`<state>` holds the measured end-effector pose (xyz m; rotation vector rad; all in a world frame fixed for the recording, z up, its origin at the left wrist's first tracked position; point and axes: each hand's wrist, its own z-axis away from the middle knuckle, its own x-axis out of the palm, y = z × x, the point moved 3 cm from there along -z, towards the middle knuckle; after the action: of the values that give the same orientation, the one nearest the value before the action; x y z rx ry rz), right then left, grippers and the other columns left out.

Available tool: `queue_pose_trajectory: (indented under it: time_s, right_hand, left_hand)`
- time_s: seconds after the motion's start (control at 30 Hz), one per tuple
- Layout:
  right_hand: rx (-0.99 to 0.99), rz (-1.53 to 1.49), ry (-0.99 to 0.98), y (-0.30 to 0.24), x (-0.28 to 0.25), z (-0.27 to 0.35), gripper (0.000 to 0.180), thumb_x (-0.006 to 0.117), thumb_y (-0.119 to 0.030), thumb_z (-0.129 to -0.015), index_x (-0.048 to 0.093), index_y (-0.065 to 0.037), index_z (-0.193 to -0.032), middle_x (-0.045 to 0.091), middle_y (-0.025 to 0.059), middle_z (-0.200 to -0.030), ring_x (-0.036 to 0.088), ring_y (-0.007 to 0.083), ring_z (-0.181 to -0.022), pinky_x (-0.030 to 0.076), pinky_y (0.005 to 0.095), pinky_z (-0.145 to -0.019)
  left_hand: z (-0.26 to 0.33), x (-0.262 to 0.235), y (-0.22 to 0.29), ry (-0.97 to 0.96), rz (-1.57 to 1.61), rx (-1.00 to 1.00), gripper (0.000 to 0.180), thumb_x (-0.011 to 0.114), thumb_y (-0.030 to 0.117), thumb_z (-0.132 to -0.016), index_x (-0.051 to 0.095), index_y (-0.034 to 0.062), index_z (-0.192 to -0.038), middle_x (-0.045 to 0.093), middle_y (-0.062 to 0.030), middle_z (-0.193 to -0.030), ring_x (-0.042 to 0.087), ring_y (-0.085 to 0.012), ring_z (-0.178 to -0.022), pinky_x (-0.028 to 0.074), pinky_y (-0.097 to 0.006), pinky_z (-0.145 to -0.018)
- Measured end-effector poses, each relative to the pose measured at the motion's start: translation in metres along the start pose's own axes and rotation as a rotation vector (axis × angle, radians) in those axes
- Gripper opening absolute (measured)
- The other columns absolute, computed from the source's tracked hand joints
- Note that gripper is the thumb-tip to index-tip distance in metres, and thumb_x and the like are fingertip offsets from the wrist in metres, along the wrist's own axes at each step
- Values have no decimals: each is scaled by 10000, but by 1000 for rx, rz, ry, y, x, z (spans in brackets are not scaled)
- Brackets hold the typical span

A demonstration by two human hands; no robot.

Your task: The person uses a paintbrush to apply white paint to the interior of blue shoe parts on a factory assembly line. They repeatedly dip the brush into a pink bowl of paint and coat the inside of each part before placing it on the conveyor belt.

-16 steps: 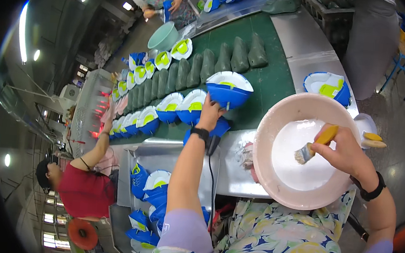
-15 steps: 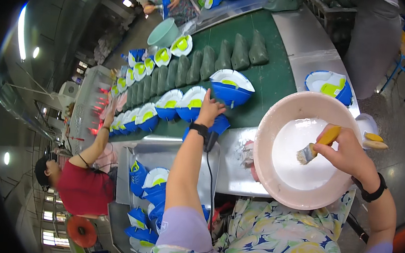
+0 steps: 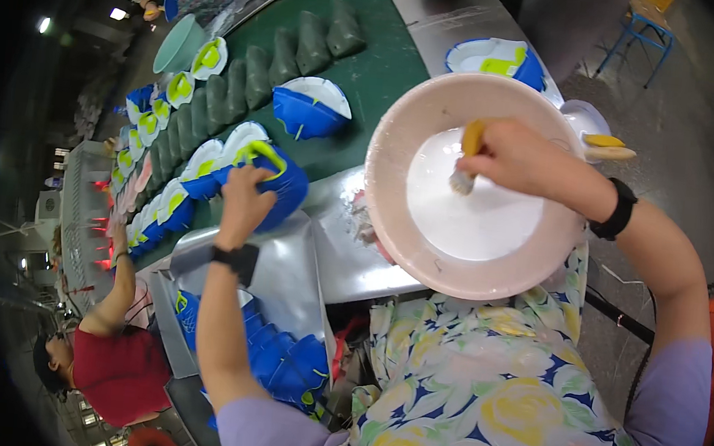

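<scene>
My left hand (image 3: 244, 205) is closed on a blue shoe upper (image 3: 289, 185) with lime-green lining, held up at the near edge of the green belt. In my right hand (image 3: 511, 156) is a brush (image 3: 471, 138) with a yellow handle. Its pale bristles point down at the white liquid (image 3: 476, 221) in a large pink basin (image 3: 393, 247); whether they touch the liquid I cannot tell. On the belt beyond the left hand lies a separate blue shoe upper (image 3: 312, 109) with a white edge.
Grey-green shoe lasts (image 3: 232, 93) stand in a row on the green belt (image 3: 385, 43), with rows of blue uppers either side. A metal tray (image 3: 286, 259) holds more uppers. A small white container (image 3: 585, 120) with yellow-handled brushes sits right of the basin. A co-worker in red (image 3: 119, 368) works at the left.
My left hand has gone from open over the belt to gripping a blue shoe upper. The brush now points more steeply down into the basin. The whole view has shifted.
</scene>
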<state>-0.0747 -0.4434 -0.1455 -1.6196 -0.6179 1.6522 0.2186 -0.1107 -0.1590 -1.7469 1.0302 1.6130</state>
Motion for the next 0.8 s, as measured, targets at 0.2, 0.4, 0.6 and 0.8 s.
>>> queue_pose_trajectory:
  time_s: [0.2,0.4,0.6,0.8]
  right_hand:
    - [-76,114,-296,-15,46,24,193,734,-168,-853,657,-4,-922,695,183,-899,684,347,-827,532,412,-779]
    - [-99,325,86,3,-4,22,210,717,-163,-885,637,13,-969,674,188,-889,673,360,-840,518,430,-759]
    - [-200,38,33,-20,19,12,205,754,-179,-872,651,-13,-936,689,167,-807,674,314,-744,515,370,-694]
    - [-315,253,-5,-1,50,1,201,728,-161,-866,643,9,-933,673,220,-883,671,383,-841,518,447,-765]
  left_hand:
    - [70,-66,73,-268,-414,260,143,666,36,-606,709,110,-721,626,-66,-818,578,-264,-961,376,-536,-993]
    - [143,-21,74,-340,136,187,214,643,3,-697,691,44,-902,665,-96,-954,607,-313,-1058,346,-540,-1118]
    - [168,18,49,-31,140,-223,390,720,182,-850,650,-29,-1170,634,-211,-1149,569,-417,-1135,408,-461,-1071]
    - [170,20,36,-300,295,-242,383,675,197,-870,652,-16,-1188,616,-249,-1227,557,-419,-1188,433,-461,-1055]
